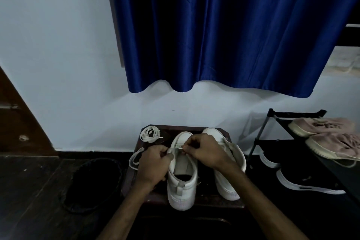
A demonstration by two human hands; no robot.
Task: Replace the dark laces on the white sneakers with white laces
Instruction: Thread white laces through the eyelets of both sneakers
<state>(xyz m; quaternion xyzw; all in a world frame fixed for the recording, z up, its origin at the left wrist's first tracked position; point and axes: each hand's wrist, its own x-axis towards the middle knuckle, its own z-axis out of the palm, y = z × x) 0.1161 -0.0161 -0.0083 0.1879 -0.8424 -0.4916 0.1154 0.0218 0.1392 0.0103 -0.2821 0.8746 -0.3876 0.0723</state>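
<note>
1. Head view, progress: we see no dark lace on either white sneaker. The near sneaker (pixel 182 187) stands heel toward us on the dark stool (pixel 210 201) with its tongue bare, so we judge the removal done.
2. Our left hand (pixel 155 161) and right hand (pixel 206 150) each pinch the white lace (pixel 176 148), stretched across the near sneaker's front eyelets. Threading looks barely begun.
3. Slack lace loops off the stool's edge left of the near sneaker. A coiled second lace (pixel 150 133) lies beyond it to the left, and the other sneaker (pixel 226 185), just right of it, is unlaced.
4. Room: the stool's edges sit close around the near sneaker. A shoe rack (pixel 296 115) crowds its right. There is more room to its left, past a dark round shape (pixel 93 183) that we cannot identify.
</note>
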